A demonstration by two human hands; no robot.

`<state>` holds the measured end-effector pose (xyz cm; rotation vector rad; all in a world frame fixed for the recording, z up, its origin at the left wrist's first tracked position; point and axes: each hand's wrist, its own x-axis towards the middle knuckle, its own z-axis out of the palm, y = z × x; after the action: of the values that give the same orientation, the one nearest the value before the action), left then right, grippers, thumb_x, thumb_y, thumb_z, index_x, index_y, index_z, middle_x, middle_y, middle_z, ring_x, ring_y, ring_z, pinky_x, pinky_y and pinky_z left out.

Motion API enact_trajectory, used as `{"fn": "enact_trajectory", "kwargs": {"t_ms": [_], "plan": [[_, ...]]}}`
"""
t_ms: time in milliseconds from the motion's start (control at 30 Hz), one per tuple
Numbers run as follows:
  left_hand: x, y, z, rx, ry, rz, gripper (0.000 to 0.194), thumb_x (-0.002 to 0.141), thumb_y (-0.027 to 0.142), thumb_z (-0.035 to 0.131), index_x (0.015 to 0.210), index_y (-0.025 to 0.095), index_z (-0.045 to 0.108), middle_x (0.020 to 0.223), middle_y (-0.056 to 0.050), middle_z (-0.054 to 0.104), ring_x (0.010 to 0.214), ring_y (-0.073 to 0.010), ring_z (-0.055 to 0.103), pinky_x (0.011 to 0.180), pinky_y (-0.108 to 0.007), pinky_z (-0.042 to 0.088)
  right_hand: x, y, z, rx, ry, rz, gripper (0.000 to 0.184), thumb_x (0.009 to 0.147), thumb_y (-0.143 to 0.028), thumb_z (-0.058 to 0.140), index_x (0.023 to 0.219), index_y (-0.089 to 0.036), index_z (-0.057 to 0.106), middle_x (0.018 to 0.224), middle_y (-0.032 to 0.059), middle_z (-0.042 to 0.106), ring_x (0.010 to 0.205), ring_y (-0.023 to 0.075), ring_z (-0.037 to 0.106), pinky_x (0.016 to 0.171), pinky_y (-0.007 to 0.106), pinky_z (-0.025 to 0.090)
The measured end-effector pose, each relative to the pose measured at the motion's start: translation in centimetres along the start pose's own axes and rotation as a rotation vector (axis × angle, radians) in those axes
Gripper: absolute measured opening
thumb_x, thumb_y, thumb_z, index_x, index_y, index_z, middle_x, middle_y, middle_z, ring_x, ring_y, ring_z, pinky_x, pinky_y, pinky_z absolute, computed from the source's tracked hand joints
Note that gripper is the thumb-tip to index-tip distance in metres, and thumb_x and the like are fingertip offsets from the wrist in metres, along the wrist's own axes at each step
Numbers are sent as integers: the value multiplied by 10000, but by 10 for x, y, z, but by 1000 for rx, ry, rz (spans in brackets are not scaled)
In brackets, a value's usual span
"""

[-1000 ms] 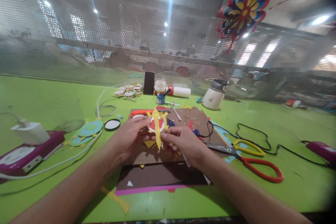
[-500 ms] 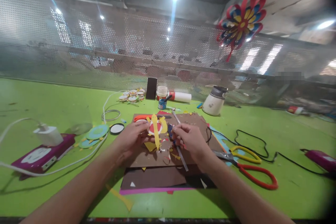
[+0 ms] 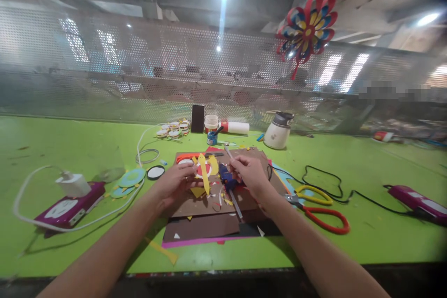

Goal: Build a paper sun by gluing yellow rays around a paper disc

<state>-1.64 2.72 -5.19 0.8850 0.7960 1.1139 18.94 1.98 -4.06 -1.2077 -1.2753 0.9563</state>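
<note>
My left hand [image 3: 176, 186] has its thumb and fingers closed on the left edge of a paper cutout [image 3: 204, 174], a yellow strip lying over a red and white disc. Across the brown card, my right hand [image 3: 249, 174] pinches at the upper part of a translucent glue stick [image 3: 236, 205]. Beside and under those fingers is a dark blue glue gun [image 3: 226, 178], partly hidden by the hand, so the exact grip is hard to see. Paper scraps lie around it on the brown card [image 3: 202, 208].
Large scissors [image 3: 324, 216] lie right of the card, near a black cord [image 3: 307, 184] and a purple power strip [image 3: 415, 202]. Another strip with a white charger [image 3: 73, 185] stands left. A phone [image 3: 197, 118], jars [image 3: 211, 137] and a white jug [image 3: 278, 132] are behind.
The view has shifted slightly. My right hand has moved a little away from me along the glue stick, showing more of the glue gun. My left hand keeps its place at the cutout.
</note>
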Motion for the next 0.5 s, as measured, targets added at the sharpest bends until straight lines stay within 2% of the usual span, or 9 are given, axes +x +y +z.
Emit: {"fn": "enact_trajectory", "kwargs": {"t_ms": [133,233,333,400,500], "plan": [[3,2,-4,-8,18,-5,66,709,44,688,705,99,651,683,-56,653,614,-157,666,638,-300,604,14,3,-13,-29,63,-32,208,755,-297,598,613,-145,590,554,-15,573,453,81,487,417,194,363],[7,6,-10,-28,73,-10,35,746,56,652,733,85,668,691,-102,687,600,-166,682,582,-250,591,27,10,-24,-76,94,12,191,843,-257,574,710,-124,607,619,-3,588,527,99,542,487,214,438],[12,13,-17,-66,155,26,83,788,64,606,733,80,667,670,-104,694,585,-149,679,572,-214,584,38,19,-32,-127,82,81,211,907,-295,567,1020,-123,615,961,55,644,790,154,631,685,315,537],[15,19,-21,-90,206,58,101,797,54,588,734,82,662,647,-89,690,579,-137,674,582,-204,584,42,23,-34,-148,64,110,297,913,-312,566,1163,-152,570,1148,80,602,946,198,622,787,387,538],[17,25,-26,-116,262,100,124,804,39,571,729,104,646,651,-68,695,600,-128,679,607,-197,584,43,26,-33,-172,41,119,320,908,-306,572,1192,-158,561,1202,90,582,992,215,610,812,404,530]]}}
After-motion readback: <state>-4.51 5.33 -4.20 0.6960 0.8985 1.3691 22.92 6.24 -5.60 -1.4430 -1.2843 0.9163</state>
